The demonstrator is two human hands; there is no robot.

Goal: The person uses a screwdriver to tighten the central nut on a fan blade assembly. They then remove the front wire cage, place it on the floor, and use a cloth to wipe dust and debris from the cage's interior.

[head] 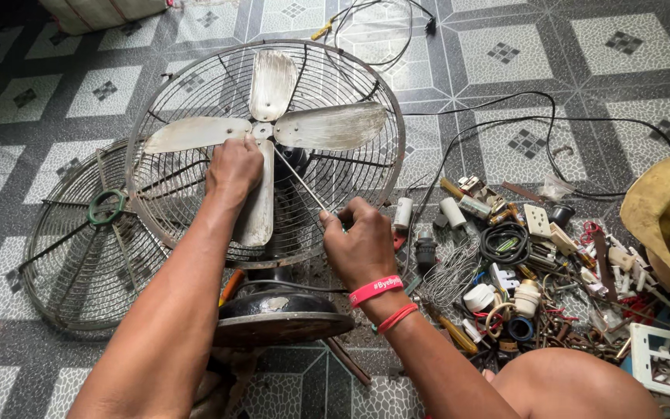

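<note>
A table fan stands on the tiled floor with its rear wire guard [385,140] on and four dusty metal blades [327,126] bare. My left hand [233,167] grips the lower blade [256,213] close to the hub [262,130]. My right hand [360,242] holds a screwdriver [298,180] whose thin shaft points up toward the hub. The fan's dark round base [281,316] sits between my forearms. Two red bands circle my right wrist.
The detached front guard [71,240] with a green centre ring lies flat at the left. A heap of small electrical parts, wire coils and sockets [521,256] is spread at the right. A yellow basin [664,217] stands far right. Black cables [505,109] run across the tiles.
</note>
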